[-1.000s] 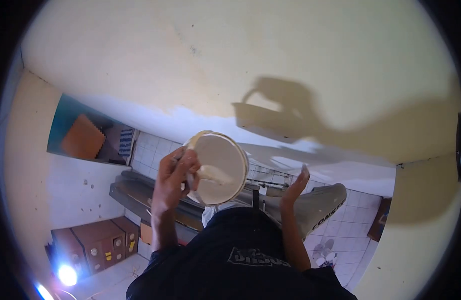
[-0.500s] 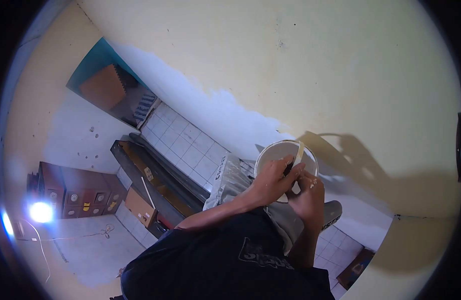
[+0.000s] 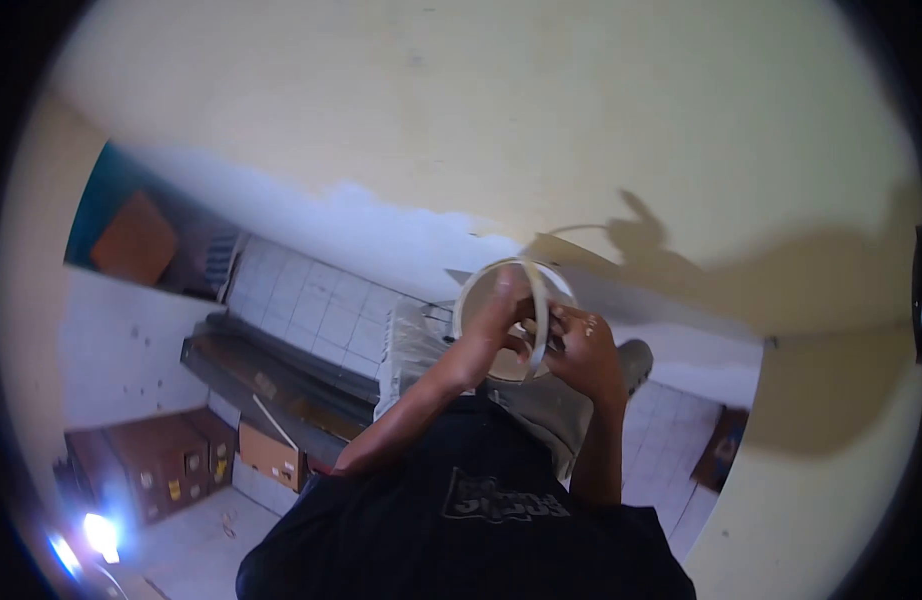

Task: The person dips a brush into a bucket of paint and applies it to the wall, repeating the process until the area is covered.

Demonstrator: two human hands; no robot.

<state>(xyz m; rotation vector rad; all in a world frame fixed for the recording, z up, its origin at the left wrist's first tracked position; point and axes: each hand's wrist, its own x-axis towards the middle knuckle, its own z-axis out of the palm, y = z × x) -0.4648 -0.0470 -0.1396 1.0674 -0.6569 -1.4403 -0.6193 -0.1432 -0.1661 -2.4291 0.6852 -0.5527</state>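
A round white bucket (image 3: 473, 292) stands in front of my body, its pale handle (image 3: 540, 325) raised in an arc over the opening. My left hand (image 3: 503, 315) is over the bucket's mouth with its fingers curled, slightly blurred. Close beside it, on the other side of the handle, my right hand (image 3: 584, 352) is closed, with white smears on its knuckles. Something small and dark shows between the two hands, but it is too hidden to name. The bucket's contents are mostly covered by the hands.
A partly white, partly yellowish wall (image 3: 381, 215) rises just beyond the bucket. Long dark panels (image 3: 281, 375) lie on the tiled floor (image 3: 311, 295) at left, near a cardboard box (image 3: 269, 456) and a brown cabinet (image 3: 151, 465). A bright lamp (image 3: 102, 536) shines at lower left.
The view has turned, and the bucket and hands appear further left. The handle now crosses between my hands, which have shifted slightly apart.
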